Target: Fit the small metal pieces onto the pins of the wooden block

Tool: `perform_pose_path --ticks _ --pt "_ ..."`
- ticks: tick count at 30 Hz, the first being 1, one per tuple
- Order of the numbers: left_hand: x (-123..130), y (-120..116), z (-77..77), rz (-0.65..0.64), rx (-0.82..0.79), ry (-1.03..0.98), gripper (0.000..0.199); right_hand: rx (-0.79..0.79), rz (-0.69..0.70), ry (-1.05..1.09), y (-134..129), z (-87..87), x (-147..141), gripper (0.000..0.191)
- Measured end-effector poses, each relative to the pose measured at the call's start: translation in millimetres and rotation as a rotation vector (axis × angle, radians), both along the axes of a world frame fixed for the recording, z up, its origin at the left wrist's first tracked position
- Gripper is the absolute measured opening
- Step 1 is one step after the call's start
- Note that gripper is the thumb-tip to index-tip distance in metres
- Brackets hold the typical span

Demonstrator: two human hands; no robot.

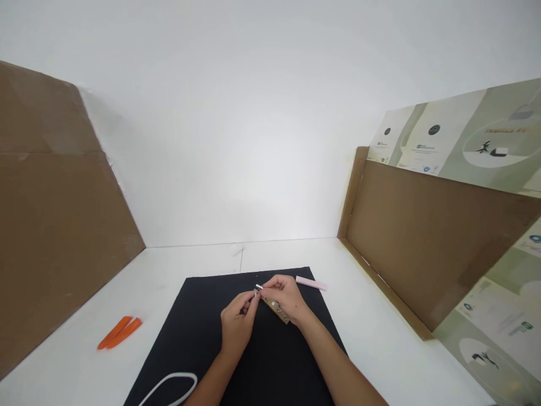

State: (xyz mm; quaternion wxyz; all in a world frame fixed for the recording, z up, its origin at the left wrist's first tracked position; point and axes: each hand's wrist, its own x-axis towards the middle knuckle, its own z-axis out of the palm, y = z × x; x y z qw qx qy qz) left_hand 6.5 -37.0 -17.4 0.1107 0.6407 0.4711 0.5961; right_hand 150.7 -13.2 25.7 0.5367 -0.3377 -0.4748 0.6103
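My left hand (238,321) and my right hand (287,296) meet above a black mat, fingertips almost touching. The right thumb and fingers pinch a small shiny silver piece (259,286), cylinder-like in shape. Between the left thumb and forefinger is a small light-grey piece (255,294), too small to name. Partly under my right hand is a narrow tan strip (276,310) with a white round spot and small metal parts on it. Its upper end is hidden by the fingers, and whether it joins the silver piece I cannot tell.
The black mat (177,332) covers the middle of the white table (156,270). A pink strip (311,283) lies across its right edge. Orange pieces (118,332) lie at left, a white cord loop (181,374) at front. Cardboard panels (54,208) flank both sides.
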Motion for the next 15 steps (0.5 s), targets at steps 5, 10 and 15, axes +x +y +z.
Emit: perform_pose_path --ticks 5,10,15 --pt "-1.1 1.3 0.2 0.003 -0.003 -0.039 0.017 0.03 0.048 -0.024 -2.1 0.1 0.3 0.029" --pt "-3.7 2.0 -1.2 0.012 -0.007 -0.048 0.017 0.079 0.162 -0.035 -1.4 -5.6 4.1 0.024" --pt "-3.6 1.9 -1.5 0.024 0.003 -0.017 0.018 0.104 0.105 -0.049 -0.3 -5.8 3.4 0.023"
